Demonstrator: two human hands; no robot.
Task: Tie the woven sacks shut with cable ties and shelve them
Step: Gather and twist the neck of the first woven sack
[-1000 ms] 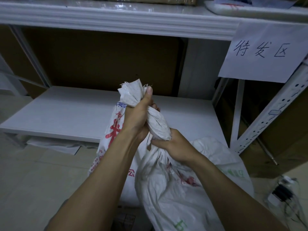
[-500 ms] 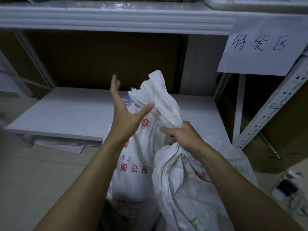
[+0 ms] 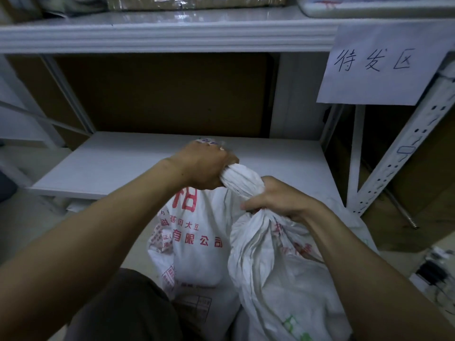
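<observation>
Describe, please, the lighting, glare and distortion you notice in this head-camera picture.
Head view: dim, bluish light; glare streaks on the upper shelf; wide-angle distortion tilts the perforated upright; left hand and right hand, gripping the sack neck, look fairly sharp.

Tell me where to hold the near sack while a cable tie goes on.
Grip the twisted neck low, from above, where the right hand clamps it just over the bulging sack body. The fabric gathers into one tight rope there, so a grip closes fully round it. The left hand holds the loose end, leaving the stretch between free for tying.
</observation>
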